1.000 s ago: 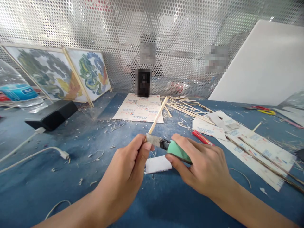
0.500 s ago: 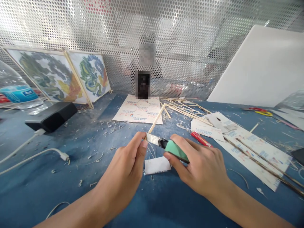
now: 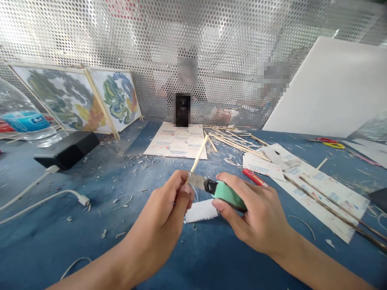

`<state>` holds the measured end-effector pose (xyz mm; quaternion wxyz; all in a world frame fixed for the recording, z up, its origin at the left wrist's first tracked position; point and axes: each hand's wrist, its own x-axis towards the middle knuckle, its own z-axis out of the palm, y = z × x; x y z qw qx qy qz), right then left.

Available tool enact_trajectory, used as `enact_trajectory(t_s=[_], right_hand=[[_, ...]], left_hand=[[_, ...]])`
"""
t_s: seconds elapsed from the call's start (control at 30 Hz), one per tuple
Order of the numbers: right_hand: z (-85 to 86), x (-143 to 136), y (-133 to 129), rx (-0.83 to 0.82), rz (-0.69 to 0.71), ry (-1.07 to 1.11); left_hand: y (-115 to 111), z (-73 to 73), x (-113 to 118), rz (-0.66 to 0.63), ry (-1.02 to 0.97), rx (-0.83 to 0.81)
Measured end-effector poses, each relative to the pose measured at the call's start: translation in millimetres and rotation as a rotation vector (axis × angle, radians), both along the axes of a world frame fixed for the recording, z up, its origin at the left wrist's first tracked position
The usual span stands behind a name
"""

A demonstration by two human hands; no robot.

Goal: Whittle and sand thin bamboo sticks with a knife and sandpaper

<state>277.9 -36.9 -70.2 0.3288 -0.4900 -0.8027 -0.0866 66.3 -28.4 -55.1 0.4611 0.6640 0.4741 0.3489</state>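
My left hand (image 3: 169,209) pinches the near end of a thin pale wooden stick (image 3: 199,152), which points away and slightly right. In my right hand (image 3: 256,213) is a utility knife with a green and black handle (image 3: 228,195). Its metal blade (image 3: 198,181) lies against the stick just beyond my left fingertips. Below the knife, a small white piece of paper (image 3: 202,211) rests on the blue table (image 3: 99,257). The lower end of the stick is hidden in my left fingers.
Wooden strips (image 3: 238,143) and a red object (image 3: 254,177) lie beyond my right hand. Printed sheets (image 3: 320,193) carry dark sticks at right, near scissors (image 3: 332,144). At left are a black box (image 3: 68,149), a bottle (image 3: 26,121) and framed dragon pictures (image 3: 117,96).
The knife and my right hand have shifted slightly right and down. The stick's far end has moved a little left and down, and my left fingers have shifted slightly.
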Motion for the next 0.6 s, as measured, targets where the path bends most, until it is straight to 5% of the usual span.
enact_trajectory(t_s=[0.2, 0.6], right_hand=[[-4.6, -3.5, -0.9, -0.029, 0.054, -0.011], [-5.6, -2.6, 2.0, -0.032, 0.058, -0.018]], left_hand=[[-4.9, 1.1, 1.0, -0.125, -0.112, -0.121], [-5.9, -5.7, -0.4, -0.078, 0.034, 0.054]])
